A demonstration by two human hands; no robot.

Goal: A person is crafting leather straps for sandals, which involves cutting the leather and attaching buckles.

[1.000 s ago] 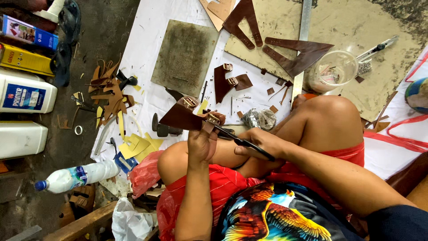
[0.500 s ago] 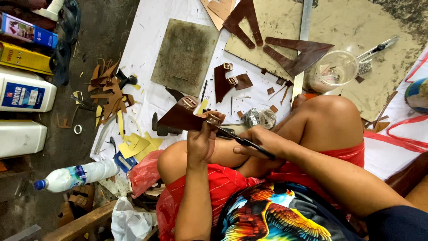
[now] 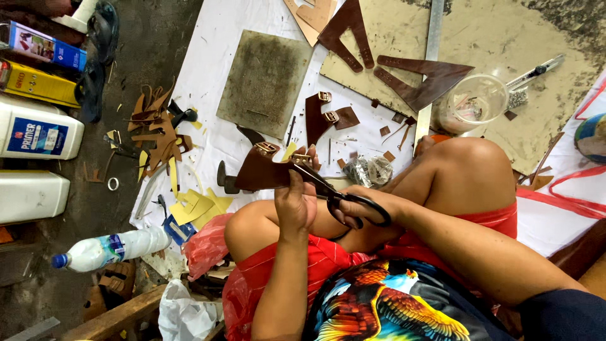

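My left hand [image 3: 297, 203] holds a brown leather piece [image 3: 255, 172] with metal buckles on its top edge, raised above my bent knees. My right hand [image 3: 361, 205] has its fingers through the black handles of a pair of scissors [image 3: 338, 196]. The scissor blades point left and meet the right end of the leather piece, right by my left thumb. I sit on the floor in red shorts, with both hands close together over my lap.
More cut leather shapes [image 3: 413, 82] lie on a board beside a metal ruler [image 3: 429, 63] and a clear plastic cup [image 3: 473, 101]. A dark square pad [image 3: 265, 82] lies on the white sheet. Yellow scraps [image 3: 196, 205], a plastic bottle [image 3: 110, 249] and white jugs [image 3: 35, 132] sit at the left.
Hardly anything has moved. The scissors have edged slightly further into the end of the leather piece, and both hands stay in the same place.
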